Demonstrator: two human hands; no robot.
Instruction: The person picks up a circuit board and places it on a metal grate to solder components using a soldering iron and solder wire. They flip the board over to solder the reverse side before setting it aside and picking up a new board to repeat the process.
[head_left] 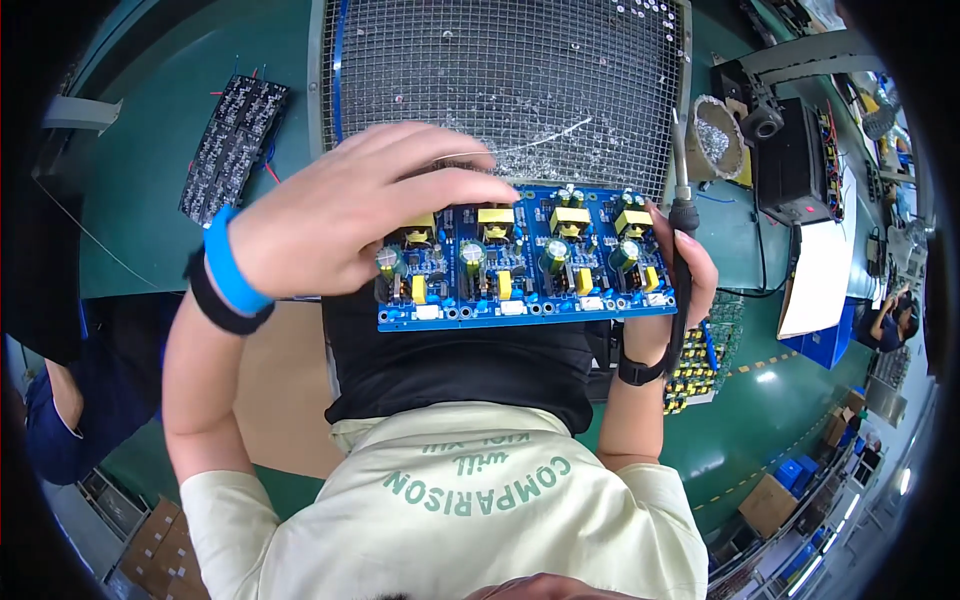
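Observation:
A blue circuit board (pixel 522 312) with yellow transformers, round capacitors and white connectors is held up, tilted, in front of my body. My left hand (pixel 345 205) closes about its left end, with fingers bent over the top edge and some fingertips hidden. A thin strand of solder wire (pixel 560 133) sticks out from between those fingers toward the right. My right hand (pixel 702 272) grips the board's right end, its fingers partly behind it. That same hand also holds a soldering iron (pixel 684 205), tip pointing away from me, cord hanging along the wrist.
Beyond the board lies a metal mesh grate (pixel 480 80) strewn with solder bits. Dark board panels (pixel 235 145) with wires rest on the green bench at left. A tub (pixel 715 140) of silvery scraps and a black box (pixel 793 150) stand at right. More boards (pixel 690 375) sit below right.

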